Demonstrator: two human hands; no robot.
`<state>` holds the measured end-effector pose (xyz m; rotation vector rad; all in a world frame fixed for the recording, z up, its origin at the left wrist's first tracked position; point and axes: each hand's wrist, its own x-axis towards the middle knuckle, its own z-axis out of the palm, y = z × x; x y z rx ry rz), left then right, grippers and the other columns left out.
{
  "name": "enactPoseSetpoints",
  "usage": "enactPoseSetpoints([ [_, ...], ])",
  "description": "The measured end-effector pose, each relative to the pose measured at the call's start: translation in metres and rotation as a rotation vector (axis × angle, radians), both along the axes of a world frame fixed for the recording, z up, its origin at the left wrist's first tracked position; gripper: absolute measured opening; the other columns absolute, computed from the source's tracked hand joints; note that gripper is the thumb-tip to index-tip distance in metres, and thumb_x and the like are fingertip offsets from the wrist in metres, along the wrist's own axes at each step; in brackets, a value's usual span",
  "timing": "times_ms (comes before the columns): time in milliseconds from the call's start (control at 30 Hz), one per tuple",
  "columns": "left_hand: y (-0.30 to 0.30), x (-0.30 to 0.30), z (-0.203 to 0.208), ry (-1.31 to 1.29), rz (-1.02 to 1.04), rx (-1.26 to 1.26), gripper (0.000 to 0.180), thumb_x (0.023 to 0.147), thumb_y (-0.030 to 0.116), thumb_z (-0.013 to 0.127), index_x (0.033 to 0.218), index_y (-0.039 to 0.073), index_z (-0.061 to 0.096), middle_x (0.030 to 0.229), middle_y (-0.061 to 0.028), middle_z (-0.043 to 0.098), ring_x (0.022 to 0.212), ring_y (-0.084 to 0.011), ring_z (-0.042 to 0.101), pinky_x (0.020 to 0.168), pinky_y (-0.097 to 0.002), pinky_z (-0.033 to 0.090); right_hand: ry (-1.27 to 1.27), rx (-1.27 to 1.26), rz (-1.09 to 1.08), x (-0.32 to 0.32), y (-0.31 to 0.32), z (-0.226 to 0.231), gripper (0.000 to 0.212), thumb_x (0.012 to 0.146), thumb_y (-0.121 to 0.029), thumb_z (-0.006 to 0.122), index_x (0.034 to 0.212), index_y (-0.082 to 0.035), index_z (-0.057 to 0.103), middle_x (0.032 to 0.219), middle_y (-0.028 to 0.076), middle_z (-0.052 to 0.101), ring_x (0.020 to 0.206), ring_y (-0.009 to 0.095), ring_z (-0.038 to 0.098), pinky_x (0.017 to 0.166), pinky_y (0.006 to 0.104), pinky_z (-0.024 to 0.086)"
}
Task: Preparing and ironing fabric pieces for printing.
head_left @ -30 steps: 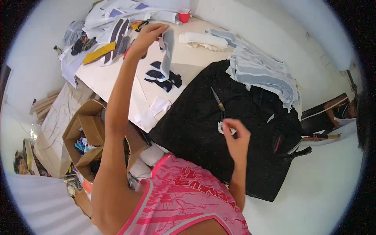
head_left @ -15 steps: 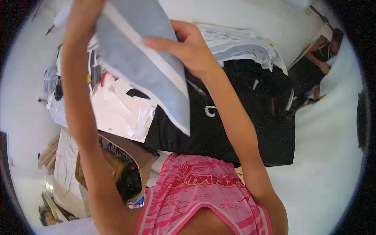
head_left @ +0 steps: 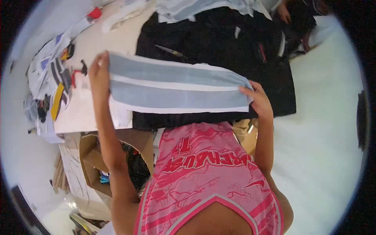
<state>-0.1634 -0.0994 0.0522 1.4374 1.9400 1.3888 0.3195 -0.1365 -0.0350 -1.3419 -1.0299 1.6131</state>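
Observation:
A long fabric panel (head_left: 176, 85), light blue with white stripes and white edges, is stretched sideways over the near part of the table. Its left end is pinched in my left hand (head_left: 99, 74). At the other end my right hand (head_left: 258, 98) grips the panel's corner, thumb on top. Beneath and beyond it lies a black cloth (head_left: 223, 35) spread over the table. A slim pointed tool, perhaps small scissors (head_left: 169, 50), rests on the black cloth, just past the panel.
More blue and white panels (head_left: 196, 8) are heaped at the far edge. Fabric scraps and a red-handled tool (head_left: 74, 76) lie on the pale tabletop (head_left: 88, 43) at left. An open cardboard box (head_left: 88, 168) with dark contents stands below. Another person's hand (head_left: 284, 13) shows at far right.
The panel has come down from a raised, slanted position and is now spread out level between my hands. My right hand has moved right and nearer; my view has shifted too.

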Motion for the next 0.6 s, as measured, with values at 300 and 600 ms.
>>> enactPoseSetpoints([
  [300, -0.014, 0.063, -0.137, -0.423, -0.09, -0.096, 0.034, 0.108, 0.029, 0.058, 0.103, -0.003, 0.068, 0.081, 0.0024, 0.058, 0.076, -0.0053, 0.046, 0.066, -0.0232, 0.039, 0.035, -0.159, -0.348, 0.062, -0.03, -0.035, 0.04, 0.088, -0.019, 0.082, 0.12, 0.002, 0.069, 0.104, 0.007, 0.073, 0.091, 0.016, 0.069, 0.08, 0.0304, 0.054],
  [600, -0.042, 0.06, -0.144, -0.318, -0.034, -0.147, 0.037, 0.108, 0.029, 0.056, 0.1, -0.005, 0.067, 0.08, 0.0011, 0.058, 0.075, -0.006, 0.046, 0.066, -0.0248, 0.039, 0.046, -0.112, -0.519, 0.053, -0.04, -0.041, 0.041, 0.089, -0.021, 0.08, 0.121, 0.003, 0.067, 0.108, 0.009, 0.072, 0.095, 0.019, 0.069, 0.085, 0.0333, 0.054],
])
